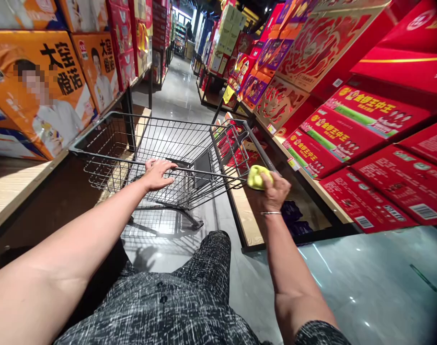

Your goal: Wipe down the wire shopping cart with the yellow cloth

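Observation:
A dark wire shopping cart (168, 129) stands sideways in front of me, and nothing lies in its basket. My left hand (159, 174) is closed over the near side rim of the basket, its thumb on my side of the wire. At the cart's right end, my right hand (276, 188) pinches a crumpled yellow cloth (257, 177). The cloth is against the near end of the cart's push handle (258, 146). My right palm faces away, so part of the grip is hidden.
Shelves with orange boxes (42, 96) line the left side. On the right are stacked red boxes (333, 139) and gold-patterned gift boxes (319, 48), above a low wooden shelf (249, 220). A shiny tiled floor (178, 76) runs down the aisle between them.

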Tool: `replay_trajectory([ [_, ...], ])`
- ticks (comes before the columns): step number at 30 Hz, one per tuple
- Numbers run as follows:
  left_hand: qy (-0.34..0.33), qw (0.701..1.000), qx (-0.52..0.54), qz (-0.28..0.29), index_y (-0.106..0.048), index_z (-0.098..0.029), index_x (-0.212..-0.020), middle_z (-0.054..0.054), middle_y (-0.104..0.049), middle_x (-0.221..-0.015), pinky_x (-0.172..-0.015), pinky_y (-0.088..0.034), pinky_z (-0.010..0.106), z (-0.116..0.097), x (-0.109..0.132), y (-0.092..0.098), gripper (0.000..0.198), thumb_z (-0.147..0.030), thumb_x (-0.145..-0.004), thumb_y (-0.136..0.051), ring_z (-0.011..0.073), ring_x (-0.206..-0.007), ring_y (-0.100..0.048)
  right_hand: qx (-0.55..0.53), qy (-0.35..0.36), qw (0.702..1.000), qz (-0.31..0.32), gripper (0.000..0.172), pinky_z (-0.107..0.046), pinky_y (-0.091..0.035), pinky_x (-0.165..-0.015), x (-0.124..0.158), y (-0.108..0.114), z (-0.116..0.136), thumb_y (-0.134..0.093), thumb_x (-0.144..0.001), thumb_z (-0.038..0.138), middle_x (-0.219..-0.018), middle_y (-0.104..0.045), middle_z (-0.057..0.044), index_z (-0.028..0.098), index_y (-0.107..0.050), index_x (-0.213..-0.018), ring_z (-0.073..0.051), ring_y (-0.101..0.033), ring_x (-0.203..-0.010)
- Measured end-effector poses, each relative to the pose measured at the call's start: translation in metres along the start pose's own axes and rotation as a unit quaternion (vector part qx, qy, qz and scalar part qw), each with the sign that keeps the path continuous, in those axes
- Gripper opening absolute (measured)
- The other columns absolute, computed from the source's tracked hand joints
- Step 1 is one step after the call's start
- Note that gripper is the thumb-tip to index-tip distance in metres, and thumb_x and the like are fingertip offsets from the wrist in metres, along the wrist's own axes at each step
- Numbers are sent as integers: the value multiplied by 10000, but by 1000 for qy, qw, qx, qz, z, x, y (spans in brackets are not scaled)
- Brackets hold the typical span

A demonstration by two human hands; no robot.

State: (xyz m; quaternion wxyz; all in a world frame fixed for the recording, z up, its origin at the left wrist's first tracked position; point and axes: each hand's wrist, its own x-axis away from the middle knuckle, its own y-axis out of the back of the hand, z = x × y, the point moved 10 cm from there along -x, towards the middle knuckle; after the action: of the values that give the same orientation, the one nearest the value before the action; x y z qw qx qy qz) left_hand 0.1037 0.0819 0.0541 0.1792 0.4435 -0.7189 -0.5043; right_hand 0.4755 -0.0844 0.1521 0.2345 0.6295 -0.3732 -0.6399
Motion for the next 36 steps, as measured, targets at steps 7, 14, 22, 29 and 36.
replay_trajectory([
  [7, 1, 1000, 2, -3, -599, -312, -1248, 45, -629, -1301, -1164, -124, 539, -3, 1, 1, 488, -483, -796, -533, 302, -1320, -455, 2, -112, 990, -85, 577, -451, -435, -985, -11, 26, -26, -496, -769, 118, -1333, -538, -137, 200, -618, -1327, -310, -505, -1189],
  [14, 13, 1000, 0, -7, -602, -322, -1208, 32, -645, -1264, -1146, -154, 540, -3, 0, 1, 436, -459, -798, -541, 306, -1308, -469, 37, 142, 979, 144, 304, -393, -363, -921, -41, -2, 98, -553, -883, 141, -1200, -676, -45, 308, -714, -1080, -254, -503, -1119],
  [22, 22, 999, -11, -41, -603, -320, -1120, 31, -659, -1185, -1107, -214, 546, -13, -6, -3, 358, -460, -794, -554, 300, -1226, -509, -18, 41, 951, 305, 325, -259, -363, -682, -81, -8, 2, -559, -771, 113, -1005, -680, -49, 228, -675, -1052, -177, -608, -855],
  [29, -3, 997, -55, -46, -604, -301, -1151, 58, -638, -1201, -1141, -179, 563, -6, -17, -8, 412, -525, -807, -572, 324, -1247, -483, -21, 51, 958, 282, 317, -234, -379, -673, -54, 13, 18, -548, -764, 109, -1037, -670, -33, 243, -649, -1032, -174, -626, -886],
  [36, 38, 999, -31, -23, -656, -282, -1154, 83, -570, -1354, -1188, 21, 624, 27, -28, 6, 478, -632, -865, -506, 358, -1405, -339, -58, 86, 966, 239, 572, -254, -457, -766, -17, 54, 67, -536, -684, 30, -1161, -641, -58, 225, -604, -1217, -212, -622, -1031],
])
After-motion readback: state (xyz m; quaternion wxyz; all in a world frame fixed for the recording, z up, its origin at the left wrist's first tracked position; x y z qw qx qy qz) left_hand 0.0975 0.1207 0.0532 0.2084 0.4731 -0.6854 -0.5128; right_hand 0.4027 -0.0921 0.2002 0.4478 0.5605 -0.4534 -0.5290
